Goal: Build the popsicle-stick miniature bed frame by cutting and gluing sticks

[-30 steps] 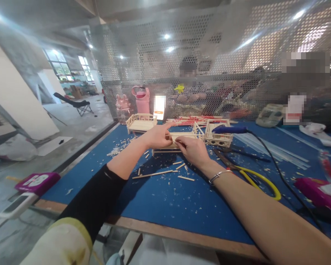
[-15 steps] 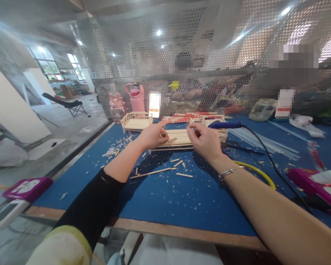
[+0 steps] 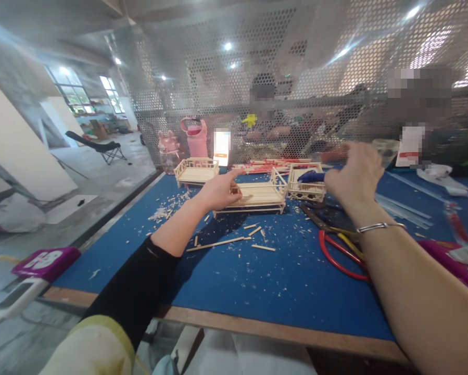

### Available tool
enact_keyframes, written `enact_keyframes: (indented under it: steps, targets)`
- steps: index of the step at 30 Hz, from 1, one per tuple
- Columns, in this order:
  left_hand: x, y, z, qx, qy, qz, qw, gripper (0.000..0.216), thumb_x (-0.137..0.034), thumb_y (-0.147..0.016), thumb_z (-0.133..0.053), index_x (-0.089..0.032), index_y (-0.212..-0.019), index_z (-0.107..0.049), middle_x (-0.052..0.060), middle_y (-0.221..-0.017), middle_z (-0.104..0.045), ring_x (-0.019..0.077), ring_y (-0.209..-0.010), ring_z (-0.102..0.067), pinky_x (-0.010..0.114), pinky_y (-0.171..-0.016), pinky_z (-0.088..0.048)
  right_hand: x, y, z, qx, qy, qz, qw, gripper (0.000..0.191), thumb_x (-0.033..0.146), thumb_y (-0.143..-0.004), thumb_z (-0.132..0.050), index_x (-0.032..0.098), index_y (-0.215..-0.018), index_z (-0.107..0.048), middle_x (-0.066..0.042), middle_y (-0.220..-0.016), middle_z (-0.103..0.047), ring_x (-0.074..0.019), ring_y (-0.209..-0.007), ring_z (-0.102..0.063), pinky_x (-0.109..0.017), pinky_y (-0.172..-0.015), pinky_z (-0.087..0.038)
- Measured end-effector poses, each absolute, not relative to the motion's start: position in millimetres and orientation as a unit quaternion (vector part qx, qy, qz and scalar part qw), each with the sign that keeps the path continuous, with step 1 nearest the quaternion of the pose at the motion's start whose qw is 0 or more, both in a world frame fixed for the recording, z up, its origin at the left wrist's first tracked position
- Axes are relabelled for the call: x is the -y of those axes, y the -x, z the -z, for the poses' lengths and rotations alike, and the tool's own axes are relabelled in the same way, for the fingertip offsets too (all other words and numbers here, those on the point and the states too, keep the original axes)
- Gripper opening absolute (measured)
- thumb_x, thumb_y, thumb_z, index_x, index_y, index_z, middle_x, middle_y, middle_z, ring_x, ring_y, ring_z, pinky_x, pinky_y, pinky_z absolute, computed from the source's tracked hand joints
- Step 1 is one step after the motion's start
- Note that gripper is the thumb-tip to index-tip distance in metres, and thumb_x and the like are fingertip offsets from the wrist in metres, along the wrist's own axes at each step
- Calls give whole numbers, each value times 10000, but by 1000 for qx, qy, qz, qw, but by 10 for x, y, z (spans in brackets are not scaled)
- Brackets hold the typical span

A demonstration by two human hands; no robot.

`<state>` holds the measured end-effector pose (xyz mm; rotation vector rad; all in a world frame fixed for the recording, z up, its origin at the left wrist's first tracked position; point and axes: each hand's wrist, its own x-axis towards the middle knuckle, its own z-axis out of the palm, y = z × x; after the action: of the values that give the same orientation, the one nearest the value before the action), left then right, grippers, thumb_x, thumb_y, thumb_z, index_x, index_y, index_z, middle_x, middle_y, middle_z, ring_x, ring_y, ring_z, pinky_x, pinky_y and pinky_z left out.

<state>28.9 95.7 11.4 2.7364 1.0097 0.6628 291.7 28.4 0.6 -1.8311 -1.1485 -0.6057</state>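
My left hand [image 3: 220,191] pinches the left end of a small bed-like model [image 3: 257,194] built of thin wooden sticks, which stands upright on the blue table. Raised at the right is my right hand [image 3: 354,172], somewhat blurred, with its fingers apart. Its thumb side overlaps the end of a blue tool [image 3: 312,176]; whether they touch I cannot tell. That tool lies over a second stick model [image 3: 302,188]. Below my right wrist are red-handled pliers [image 3: 343,255], partly hidden by the forearm. Another stick model [image 3: 197,172] stands behind my left hand.
Loose sticks [image 3: 218,244] and wood crumbs litter the blue mat [image 3: 234,291]. Red-tipped sticks [image 3: 273,165], a lit phone [image 3: 222,147] and a pink bottle [image 3: 197,138] line the back, before a perforated screen [image 3: 218,78]. Clear strips [image 3: 403,211] lie right; a person sits beyond the screen.
My right hand has left the right end of the model and moved right and up to the blue tool, its fingers spreading. The pliers now show. My left hand stays on the model.
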Motion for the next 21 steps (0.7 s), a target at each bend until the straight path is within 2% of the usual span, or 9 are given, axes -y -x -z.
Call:
enact_keyframes:
  steps: [2,5,8,11,14,17,19,21]
  targets:
    - [-947,-292,-117,-342,-911,-221,71,615,-196,-667,-554,-173,-1268,-423,39,-808,-700,192,-739,-619,278,-668,-407,-305,-2990,40,495,779,205,326,437,154,-613,-526,155,-1047,-580,-195,-1096,-541,-319,-1021,-441,-461,-762,-316]
    - [-937,-292,-122,-347,-909,-220,70,609,-203,-669,-548,-172,-1266,-429,40,-818,-701,200,-757,-620,286,-677,-410,-312,-3001,73,508,817,140,235,431,176,-637,-524,165,-1060,-610,-205,-1014,-590,-309,-893,-506,-433,-681,-306]
    - [-934,-289,-128,-334,-912,-223,81,613,-194,-653,-553,-181,-1256,-442,32,-804,-701,207,-773,-624,293,-686,-414,-290,-2972,42,496,839,100,203,442,169,-643,-521,185,-1072,-626,-195,-968,-619,-289,-822,-544,-368,-607,-304]
    - [-937,-288,-132,-321,-912,-231,104,620,-175,-619,-575,-193,-1229,-469,23,-786,-700,216,-773,-626,311,-698,-423,-275,-2974,31,497,838,93,207,474,186,-649,-529,141,-1113,-615,-235,-1017,-603,-295,-837,-555,-342,-585,-315]
    - [-940,-294,-131,-321,-909,-235,119,612,-149,-600,-581,-197,-1204,-494,20,-780,-699,221,-785,-627,320,-711,-430,-278,-3006,67,470,841,80,256,483,188,-642,-544,106,-1112,-623,-248,-1002,-609,-281,-818,-559,-338,-597,-336]
    - [-935,-302,-136,-332,-911,-221,105,629,-129,-609,-570,-193,-1227,-476,25,-809,-699,219,-826,-624,319,-732,-432,-288,-3036,69,439,821,86,356,409,169,-637,-556,123,-1026,-673,-189,-872,-646,-245,-757,-553,-338,-627,-354]
    - [-922,-304,-148,-334,-914,-213,91,632,-134,-624,-567,-187,-1245,-459,33,-833,-698,213,-834,-621,317,-741,-431,-294,-3031,11,385,787,80,476,355,157,-632,-561,115,-963,-684,-132,-758,-636,-207,-687,-536,-325,-612,-367]
    - [-902,-301,-164,-333,-917,-203,84,626,-147,-642,-565,-173,-1256,-445,41,-855,-694,201,-823,-620,312,-742,-431,-293,-2995,-89,310,711,12,631,283,155,-633,-556,112,-892,-663,-53,-634,-580,-155,-585,-502,-287,-539,-372]
